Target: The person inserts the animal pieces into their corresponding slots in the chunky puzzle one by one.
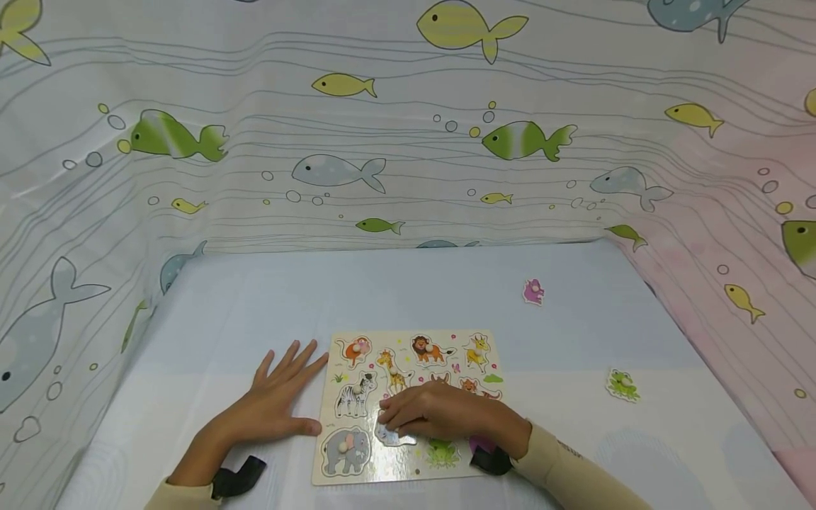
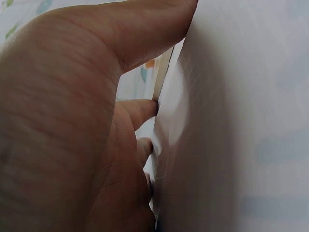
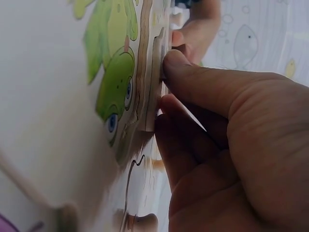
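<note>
A wooden peg puzzle board [image 1: 408, 476] with animal pictures lies on the table. My right hand [image 1: 440, 411] is over its lower middle and pinches a grey-blue puzzle piece [image 1: 394, 436]; which animal it shows is mostly hidden. Seen from the right wrist, the thumb and fingers grip this piece [image 3: 152, 87] edge-on, close to the board beside the printed green frog [image 3: 113, 87]. My left hand [image 1: 274, 404] lies spread along the board's left edge, its thumb and index fingertips at that edge. Zebra [image 1: 355, 395] and elephant [image 1: 346, 451] pieces sit in the board.
A loose green frog piece [image 1: 622, 385] lies on the table right of the board. Farther back is a loose purple piece [image 1: 533, 291]. Fish-patterned cloth [image 1: 408, 198] stands around the table's back and sides.
</note>
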Action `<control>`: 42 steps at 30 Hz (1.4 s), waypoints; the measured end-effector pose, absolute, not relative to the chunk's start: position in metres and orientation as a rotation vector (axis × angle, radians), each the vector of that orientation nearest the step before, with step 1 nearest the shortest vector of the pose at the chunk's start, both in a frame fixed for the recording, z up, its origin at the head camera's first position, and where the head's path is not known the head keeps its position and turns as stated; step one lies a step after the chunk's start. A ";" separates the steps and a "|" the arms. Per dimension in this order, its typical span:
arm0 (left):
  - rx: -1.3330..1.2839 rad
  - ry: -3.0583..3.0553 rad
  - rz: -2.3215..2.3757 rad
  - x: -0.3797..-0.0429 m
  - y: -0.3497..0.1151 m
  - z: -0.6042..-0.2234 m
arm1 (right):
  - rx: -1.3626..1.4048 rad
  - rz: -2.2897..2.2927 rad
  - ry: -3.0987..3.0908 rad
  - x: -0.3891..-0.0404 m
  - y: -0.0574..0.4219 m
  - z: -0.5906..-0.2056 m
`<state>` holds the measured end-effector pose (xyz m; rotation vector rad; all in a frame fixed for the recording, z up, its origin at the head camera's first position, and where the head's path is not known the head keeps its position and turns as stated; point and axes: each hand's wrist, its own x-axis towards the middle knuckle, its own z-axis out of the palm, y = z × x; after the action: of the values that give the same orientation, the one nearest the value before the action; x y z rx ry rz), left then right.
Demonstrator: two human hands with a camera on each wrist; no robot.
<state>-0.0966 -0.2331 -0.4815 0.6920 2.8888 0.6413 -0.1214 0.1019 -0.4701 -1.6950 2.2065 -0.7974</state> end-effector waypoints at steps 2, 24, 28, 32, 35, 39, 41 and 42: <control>0.687 2.888 0.645 -0.097 -0.233 -0.481 | -1.692 -0.795 2.209 -0.121 0.102 -0.470; 0.688 2.889 0.634 -0.098 -0.234 -0.485 | -1.710 -0.786 2.228 -0.120 0.102 -0.470; 0.674 2.874 0.654 -0.098 -0.234 -0.485 | -1.716 -0.799 2.220 -0.120 0.102 -0.471; 0.666 2.859 0.658 -0.099 -0.234 -0.486 | -1.724 -0.810 2.212 -0.120 0.102 -0.471; 0.668 2.858 0.659 -0.099 -0.234 -0.486 | -1.724 -0.817 2.206 -0.120 0.102 -0.471; 0.671 2.863 0.658 -0.099 -0.234 -0.486 | -1.707 -0.827 2.199 -0.120 0.103 -0.471; 0.670 2.866 0.656 -0.099 -0.234 -0.486 | -1.702 -0.836 2.194 -0.121 0.104 -0.472; 0.670 2.867 0.655 -0.099 -0.234 -0.486 | -1.690 -0.846 2.189 -0.121 0.104 -0.472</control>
<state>-0.0989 -0.2342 -0.4859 0.6700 2.8671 0.6550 -0.1209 0.1040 -0.4722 -1.6904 2.1895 -0.8460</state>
